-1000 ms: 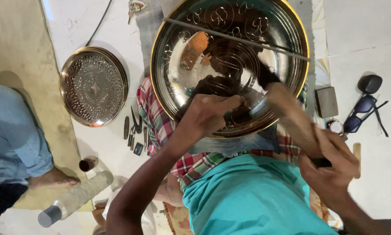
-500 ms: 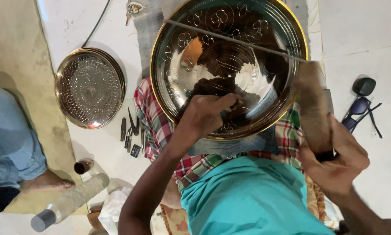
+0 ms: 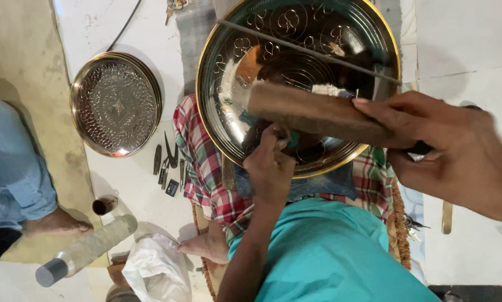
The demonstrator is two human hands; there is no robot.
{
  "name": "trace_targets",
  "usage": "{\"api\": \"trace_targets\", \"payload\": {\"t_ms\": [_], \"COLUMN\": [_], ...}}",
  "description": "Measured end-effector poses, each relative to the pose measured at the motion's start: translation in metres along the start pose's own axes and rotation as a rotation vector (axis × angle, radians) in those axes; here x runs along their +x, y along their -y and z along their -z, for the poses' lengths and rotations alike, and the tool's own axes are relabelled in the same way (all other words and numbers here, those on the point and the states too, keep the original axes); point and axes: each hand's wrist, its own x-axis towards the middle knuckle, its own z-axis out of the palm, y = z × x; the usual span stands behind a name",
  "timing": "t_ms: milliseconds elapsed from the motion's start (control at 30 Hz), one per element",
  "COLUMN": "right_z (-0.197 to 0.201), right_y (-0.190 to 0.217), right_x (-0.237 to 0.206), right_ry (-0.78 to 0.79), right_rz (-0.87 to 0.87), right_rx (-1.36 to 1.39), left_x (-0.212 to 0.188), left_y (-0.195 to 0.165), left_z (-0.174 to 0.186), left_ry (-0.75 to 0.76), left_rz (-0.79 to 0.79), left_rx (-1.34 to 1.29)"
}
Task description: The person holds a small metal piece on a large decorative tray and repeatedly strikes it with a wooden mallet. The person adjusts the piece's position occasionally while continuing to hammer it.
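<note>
**Two hands, two metal plates**

Nearest are a teal shirt (image 3: 340, 251) and a checked cloth (image 3: 203, 168) over the lap. The left hand (image 3: 270, 168) rests on the near rim of the large engraved plate (image 3: 228, 72), fingers bunched together around something small; what it pinches is hidden under the knuckles. The right hand (image 3: 457, 151) is raised close to the camera, closed around one wooden block (image 3: 318, 114) that lies across the plate; its lower end is covered by the fingers. On the floor to the left lie several small dark punches (image 3: 167, 168), too small to count surely, one small cup (image 3: 104, 204) and one bottle (image 3: 86, 249). Farther left sits a second, smaller engraved plate (image 3: 117, 103). Another person's blue sleeve (image 3: 10, 168) is cut off at the left edge.
</note>
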Motion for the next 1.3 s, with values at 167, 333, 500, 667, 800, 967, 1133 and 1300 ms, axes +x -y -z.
{"api": "trace_targets", "payload": {"t_ms": [167, 333, 500, 667, 800, 967, 1133, 1300], "right_z": [0.011, 0.006, -0.014, -0.021, -0.019, -0.031, -0.061, -0.092], "right_y": [0.015, 0.008, -0.016, -0.022, -0.021, -0.03, -0.045, -0.04], "right_x": [0.016, 0.005, -0.006, -0.011, -0.009, -0.012, -0.035, -0.06], "right_ry": [0.24, 0.277, -0.041, -0.191, -0.2, -0.183, -0.129, -0.399], "right_rz": [-0.041, -0.085, -0.001, 0.029, 0.18, 0.142, 0.023, -0.085], "right_rx": [-0.403, -0.577, 0.068, 0.413, 0.277, 0.066, -0.056, 0.523], "left_x": [-0.002, 0.0, 0.007, 0.01, 0.007, 0.01, 0.037, 0.06], "left_y": [-0.008, -0.011, -0.014, -0.017, -0.011, 0.007, 0.025, 0.013], "left_z": [-0.002, 0.0, -0.002, -0.002, -0.001, 0.001, 0.012, 0.021], "left_ry": [-0.054, -0.02, 0.022, 0.017, 0.042, 0.148, 0.341, 0.591], "left_rz": [-0.017, -0.006, -0.017, -0.001, 0.019, -0.096, -0.441, -0.411], "left_rx": [0.01, 0.071, 0.008, -0.042, -0.036, 0.046, 0.094, -0.035]}}
